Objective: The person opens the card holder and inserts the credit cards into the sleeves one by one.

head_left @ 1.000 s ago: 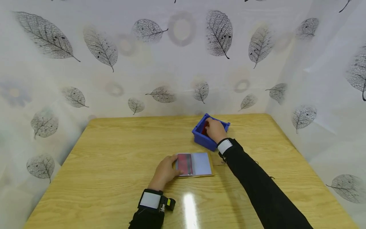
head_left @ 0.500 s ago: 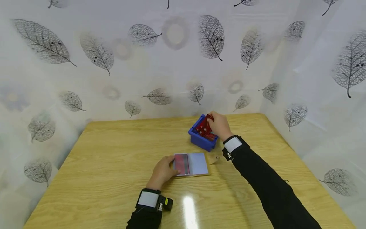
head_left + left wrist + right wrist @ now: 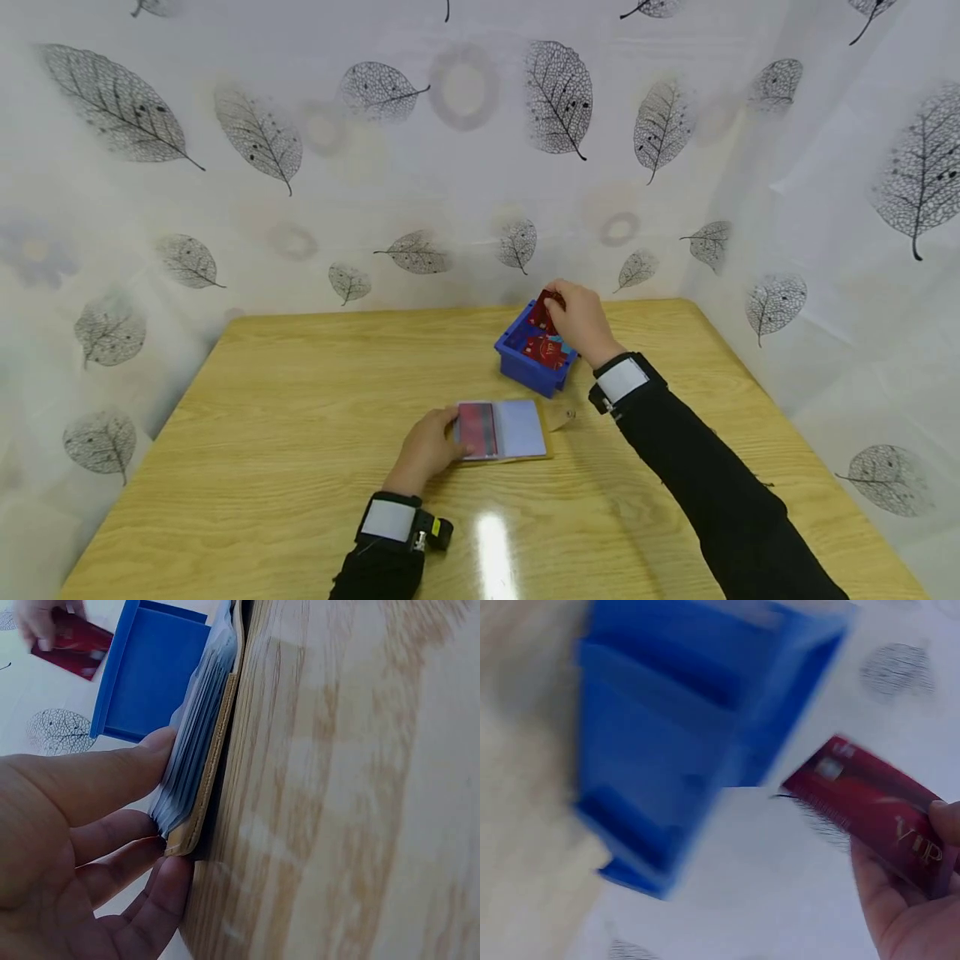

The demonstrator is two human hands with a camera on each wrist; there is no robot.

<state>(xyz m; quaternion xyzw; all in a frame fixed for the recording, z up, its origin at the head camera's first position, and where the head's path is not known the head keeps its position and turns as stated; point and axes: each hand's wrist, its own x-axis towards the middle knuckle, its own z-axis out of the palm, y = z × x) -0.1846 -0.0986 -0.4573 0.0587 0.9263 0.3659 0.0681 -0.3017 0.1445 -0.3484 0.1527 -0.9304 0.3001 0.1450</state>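
Observation:
A card holder with clear sleeves [image 3: 522, 429] and a tan cover lies open on the table, a reddish card in its left-hand sleeve. My left hand [image 3: 427, 450] pinches its left edge; in the left wrist view the thumb presses the stacked sleeves [image 3: 191, 742] and the fingers curl at the cover. Over the blue bin [image 3: 528, 372], my right hand [image 3: 587, 323] holds a dark red card [image 3: 877, 814] between thumb and fingers. Gold "VIP" lettering and a chip show on it. More red cards [image 3: 546, 352] and a light blue one lie inside the bin.
The wooden table [image 3: 322, 392] ends at a leaf-printed white curtain [image 3: 450, 183] behind and at both sides. A strap with a metal snap [image 3: 562, 415] sticks out from the card holder's right side, close to the bin.
My right hand has come up out of the bin with the red card, moving slightly right and up. Cards inside the bin now show. My left hand stays on the card holder.

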